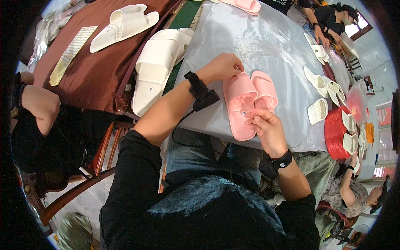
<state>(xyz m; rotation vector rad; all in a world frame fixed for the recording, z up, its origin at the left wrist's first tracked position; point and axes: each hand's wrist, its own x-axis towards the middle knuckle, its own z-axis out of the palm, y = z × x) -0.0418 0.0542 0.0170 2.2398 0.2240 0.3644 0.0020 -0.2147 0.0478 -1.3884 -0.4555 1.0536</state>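
Handling one pink slide (238,89) near the front edge of the plastic-covered table (208,33), both hands are engaged. The right hand (268,127) brings thumb and forefinger close to each other beside the round sticker (244,113) on the insole; whether they clamp anything thin, I cannot tell. The left hand (223,66) curls at the toe end, its grip likewise unclear. A second pink slide (263,81) lies alongside, toward the right edge. Both look fully formed; the sticker seems placed, while the insole handling appears unfinished and the pair lies unwrapped.
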